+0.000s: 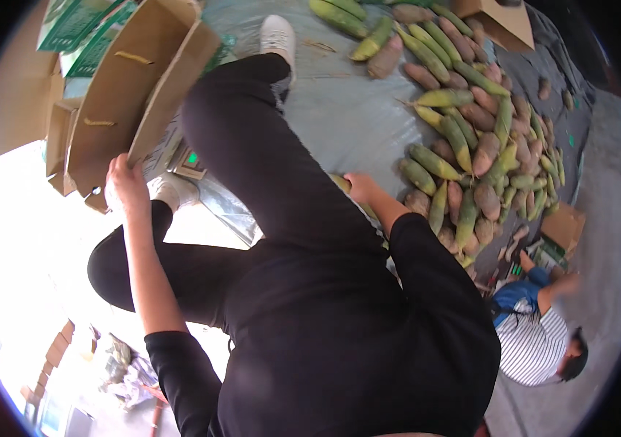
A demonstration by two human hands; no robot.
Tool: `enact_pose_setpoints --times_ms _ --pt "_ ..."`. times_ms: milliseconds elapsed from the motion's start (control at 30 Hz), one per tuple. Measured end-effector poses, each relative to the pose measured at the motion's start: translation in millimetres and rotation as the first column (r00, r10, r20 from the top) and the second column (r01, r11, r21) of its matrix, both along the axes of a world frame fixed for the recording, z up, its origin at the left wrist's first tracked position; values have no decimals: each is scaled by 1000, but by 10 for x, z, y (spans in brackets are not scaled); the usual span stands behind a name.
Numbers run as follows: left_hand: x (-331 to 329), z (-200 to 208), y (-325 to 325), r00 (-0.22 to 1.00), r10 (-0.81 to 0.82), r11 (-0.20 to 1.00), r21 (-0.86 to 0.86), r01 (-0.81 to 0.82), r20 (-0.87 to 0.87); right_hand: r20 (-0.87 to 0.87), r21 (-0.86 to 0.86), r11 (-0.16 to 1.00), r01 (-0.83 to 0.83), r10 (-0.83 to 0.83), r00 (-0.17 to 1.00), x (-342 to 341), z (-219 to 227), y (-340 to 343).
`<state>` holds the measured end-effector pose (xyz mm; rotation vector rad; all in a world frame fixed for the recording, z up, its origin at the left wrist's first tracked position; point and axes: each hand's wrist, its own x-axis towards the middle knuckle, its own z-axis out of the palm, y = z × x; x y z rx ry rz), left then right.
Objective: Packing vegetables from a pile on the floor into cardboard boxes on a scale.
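My left hand (127,188) is closed on the lower edge of an open cardboard box (117,87), which stands tilted at the left with yellow cord loops on its panel. Beside my right thigh, my right hand (360,188) has its fingers around a green radish (339,182); my leg and forearm hide most of it. To the right of that hand lies a large heap of green radishes (434,162) mixed with reddish-brown roots (485,153), spread over a grey-green plastic sheet (339,116).
Green and white cartons (81,29) stand at the upper left. Another open cardboard box (500,25) sits beyond the heap. At the lower right a person in a striped shirt (536,346) works near a small box (564,226). Plastic bags (117,364) lie at the lower left.
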<state>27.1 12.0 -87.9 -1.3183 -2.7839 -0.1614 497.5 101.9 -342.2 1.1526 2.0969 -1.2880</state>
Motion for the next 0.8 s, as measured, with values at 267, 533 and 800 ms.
enact_pose_setpoints --times_ms 267,533,800 --pt "69 143 -19 999 42 997 -67 -42 -8 6 -46 996 76 -76 997 83 -438 -228" --pt "119 121 25 999 29 999 -30 -29 14 -302 130 983 129 -84 950 306 -738 -336" --pt "86 115 28 999 47 999 -9 -47 10 -119 -59 861 504 -508 853 468 -421 328"
